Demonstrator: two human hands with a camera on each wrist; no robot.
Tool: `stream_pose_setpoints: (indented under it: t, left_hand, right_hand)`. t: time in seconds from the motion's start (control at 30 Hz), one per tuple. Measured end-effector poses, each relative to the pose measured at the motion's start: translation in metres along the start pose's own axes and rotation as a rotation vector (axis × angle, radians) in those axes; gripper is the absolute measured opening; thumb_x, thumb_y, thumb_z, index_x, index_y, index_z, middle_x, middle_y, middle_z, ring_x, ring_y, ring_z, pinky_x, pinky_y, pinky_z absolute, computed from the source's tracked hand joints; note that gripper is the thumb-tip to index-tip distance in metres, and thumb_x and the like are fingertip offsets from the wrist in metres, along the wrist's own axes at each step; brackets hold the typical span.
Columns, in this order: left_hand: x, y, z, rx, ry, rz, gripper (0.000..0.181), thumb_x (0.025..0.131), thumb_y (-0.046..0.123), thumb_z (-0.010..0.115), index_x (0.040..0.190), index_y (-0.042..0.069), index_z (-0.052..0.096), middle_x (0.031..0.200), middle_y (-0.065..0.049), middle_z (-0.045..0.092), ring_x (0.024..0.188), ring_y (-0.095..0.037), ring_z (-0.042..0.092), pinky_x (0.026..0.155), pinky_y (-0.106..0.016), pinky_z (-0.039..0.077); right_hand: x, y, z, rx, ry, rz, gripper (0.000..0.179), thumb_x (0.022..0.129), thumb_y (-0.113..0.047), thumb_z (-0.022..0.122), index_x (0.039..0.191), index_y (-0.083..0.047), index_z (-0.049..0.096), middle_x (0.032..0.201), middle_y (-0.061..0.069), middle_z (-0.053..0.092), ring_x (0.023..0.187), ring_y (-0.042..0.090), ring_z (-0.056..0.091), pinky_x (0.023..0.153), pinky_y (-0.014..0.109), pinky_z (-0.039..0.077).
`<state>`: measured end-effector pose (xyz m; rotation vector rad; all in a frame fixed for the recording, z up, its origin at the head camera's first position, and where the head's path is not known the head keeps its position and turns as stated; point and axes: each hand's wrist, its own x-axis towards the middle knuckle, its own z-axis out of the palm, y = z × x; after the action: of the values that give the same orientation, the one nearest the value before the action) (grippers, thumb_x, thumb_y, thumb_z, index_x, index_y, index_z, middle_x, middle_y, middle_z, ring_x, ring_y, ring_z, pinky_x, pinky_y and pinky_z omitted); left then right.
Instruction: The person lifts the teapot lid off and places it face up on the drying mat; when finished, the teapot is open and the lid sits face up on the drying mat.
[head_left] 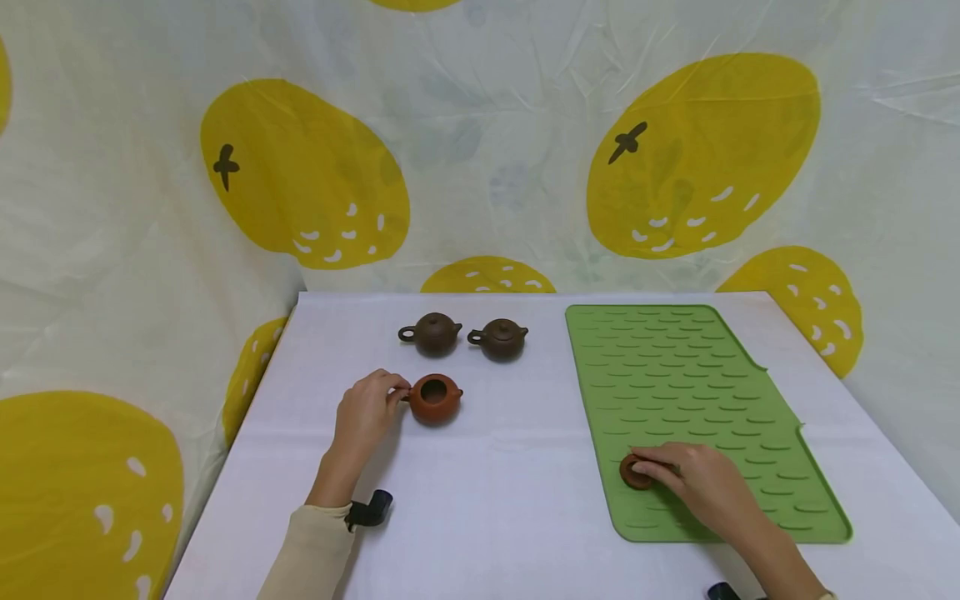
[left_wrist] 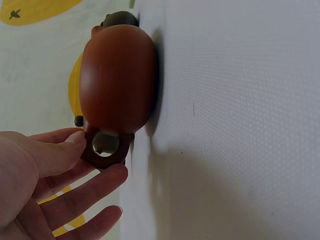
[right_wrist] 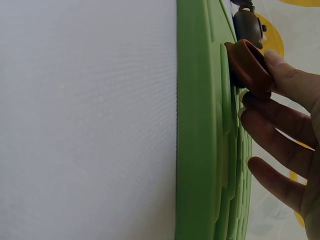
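The left hand (head_left: 367, 408) pinches the open pot (head_left: 435, 412), at left, by its handle (left_wrist: 102, 161), likely to steady it, while the right hand (head_left: 701, 479) pinches the lid (right_wrist: 250, 70) at the mat's (head_left: 675, 375) near left, seemingly to hold it hollow up.

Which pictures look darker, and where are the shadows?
Both wrist views look dimmer than the head view; in the left wrist view, a soft shadow lies on the white cloth beside the reddish teapot; in the head view, a faint one beside the left hand.
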<state>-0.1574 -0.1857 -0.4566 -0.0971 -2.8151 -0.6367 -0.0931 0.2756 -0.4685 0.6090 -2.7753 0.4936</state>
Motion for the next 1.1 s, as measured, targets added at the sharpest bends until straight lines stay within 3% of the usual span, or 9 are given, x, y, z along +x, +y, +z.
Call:
stream_pose_setpoints:
  t: [0.6, 0.97, 1.1]
  left_hand:
    - [-0.002, 0.001, 0.0, 0.005, 0.016, 0.004, 0.006, 0.089, 0.014, 0.078, 0.095, 0.015, 0.08, 0.092, -0.004, 0.075, 0.086, -0.027, 0.073, 0.072, -0.046, 0.058]
    - [0.001, 0.0, -0.002, 0.0, 0.001, 0.005, 0.008, 0.089, 0.012, 0.078, 0.096, 0.013, 0.08, 0.095, -0.006, 0.076, 0.089, -0.028, 0.073, 0.073, -0.046, 0.058]
    - [0.0, 0.002, -0.004, 0.005, -0.022, 0.001, 0.008, 0.09, 0.012, 0.077, 0.097, 0.013, 0.08, 0.095, -0.006, 0.076, 0.088, -0.027, 0.073, 0.073, -0.045, 0.058]
  right_hand:
    - [-0.001, 0.0, 0.002, 0.0, -0.012, 0.011, 0.021, 0.083, -0.029, 0.082, 0.104, -0.023, 0.082, 0.085, -0.01, 0.08, 0.076, 0.011, 0.075, 0.064, 0.028, 0.057]
    - [0.001, -0.002, -0.004, 0.011, -0.099, 0.081, 0.028, 0.091, -0.038, 0.075, 0.113, -0.022, 0.08, 0.099, -0.003, 0.081, 0.091, 0.023, 0.078, 0.074, 0.04, 0.061]
    - [0.003, -0.002, -0.008, 0.006, -0.135, 0.1, 0.032, 0.092, -0.043, 0.072, 0.116, -0.024, 0.078, 0.102, -0.004, 0.081, 0.09, 0.021, 0.077, 0.072, 0.039, 0.059]
